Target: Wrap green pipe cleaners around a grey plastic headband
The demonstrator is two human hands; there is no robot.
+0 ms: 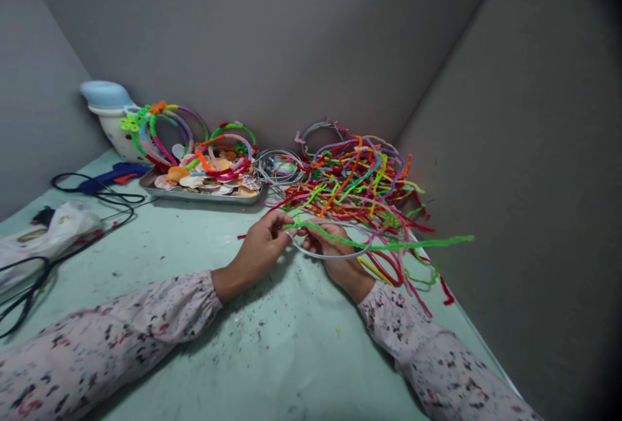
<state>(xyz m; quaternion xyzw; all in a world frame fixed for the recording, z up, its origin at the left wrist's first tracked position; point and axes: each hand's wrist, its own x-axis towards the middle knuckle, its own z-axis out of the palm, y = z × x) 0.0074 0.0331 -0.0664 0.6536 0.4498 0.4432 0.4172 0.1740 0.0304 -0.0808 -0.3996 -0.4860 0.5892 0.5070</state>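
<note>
A grey wire ring point(323, 256) is held above the table between my two hands. A long green pipe cleaner point(418, 245) runs from my fingertips across the ring and sticks out far to the right. My left hand point(262, 243) pinches the pipe cleaner's left end against the ring, thumb and forefinger together. Opposite it, my right hand point(337, 252) has its fingers closed at the left side of the ring, partly behind the ring and the pipe cleaner. The exact grip of its fingertips is hard to make out.
Behind my right hand lies a tangled heap of colourful pipe cleaners point(359, 175). Coiled grey wires point(279, 168) sit beside a metal tray point(204, 197) with shells and wrapped rings. Leftward are a blue glue gun point(114, 175), black cable point(92, 239), plastic bag point(58, 233) and blue-lidded container point(114, 120).
</note>
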